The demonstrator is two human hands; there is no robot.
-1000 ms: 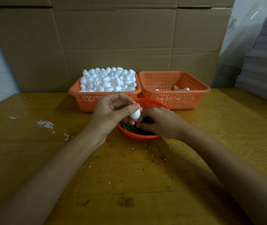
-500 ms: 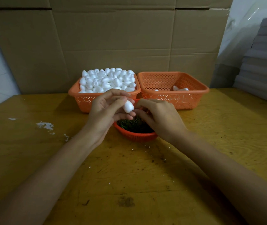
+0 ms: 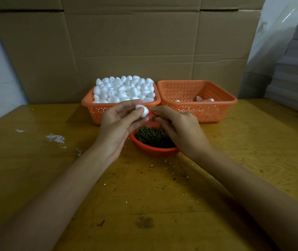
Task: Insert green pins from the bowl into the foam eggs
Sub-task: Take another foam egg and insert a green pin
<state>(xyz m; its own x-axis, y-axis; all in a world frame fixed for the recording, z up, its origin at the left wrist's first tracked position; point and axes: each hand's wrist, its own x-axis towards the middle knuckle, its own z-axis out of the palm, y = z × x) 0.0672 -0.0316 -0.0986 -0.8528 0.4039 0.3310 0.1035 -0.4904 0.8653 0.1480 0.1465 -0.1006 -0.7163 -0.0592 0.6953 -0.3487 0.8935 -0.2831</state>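
Left hand [image 3: 116,127]: my fingers grip one foam egg [image 3: 143,111], its end turned toward the pin.
Right hand [image 3: 182,132]: fingers pinch a green pin [image 3: 154,114], just beside the egg, ready to insert.
Bowl [image 3: 154,153]: directly under both hands, for short reaches.

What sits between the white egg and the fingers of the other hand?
In the head view, a thin green pin, pinched by the right hand, points toward the foam egg that the left hand holds. Whether its tip touches is unclear.
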